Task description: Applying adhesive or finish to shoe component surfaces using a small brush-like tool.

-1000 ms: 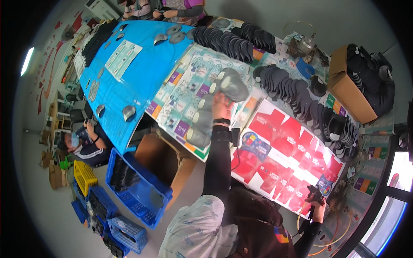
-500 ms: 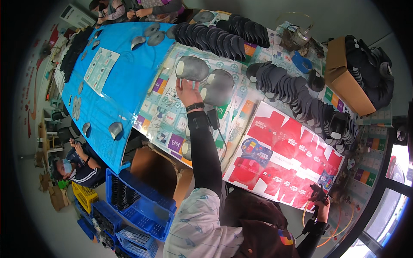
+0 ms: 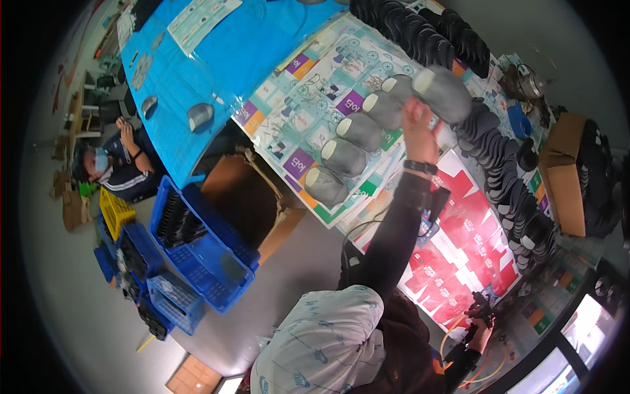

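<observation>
My left hand (image 3: 420, 131), blurred by motion, grips a grey curved shell-like piece (image 3: 447, 95) with a pale oval end by its near edge. It hangs over the table beside a long stack of dark curved pieces (image 3: 489, 148). Left of the hand, several similar grey pieces (image 3: 344, 155) lie in a slanting row on the printed sheets (image 3: 282, 141). Low on the right, my right hand (image 3: 482, 333) is wrapped round a black spray gun (image 3: 481, 306) with an orange hose. The spray gun is beside the red printed sheet (image 3: 453, 259).
A blue-covered table (image 3: 262, 39) joins on the left, with a few grey pieces. Blue crates (image 3: 223, 279) and an open carton (image 3: 236, 203) stand below it. A cardboard box (image 3: 566, 177) of dark pieces is at right. A masked person (image 3: 121, 161) sits at left.
The view has swung, so the tables appear shifted. My left hand has moved right, toward the dark stack, with a grey piece in its grip. My right hand still holds the spray gun.
</observation>
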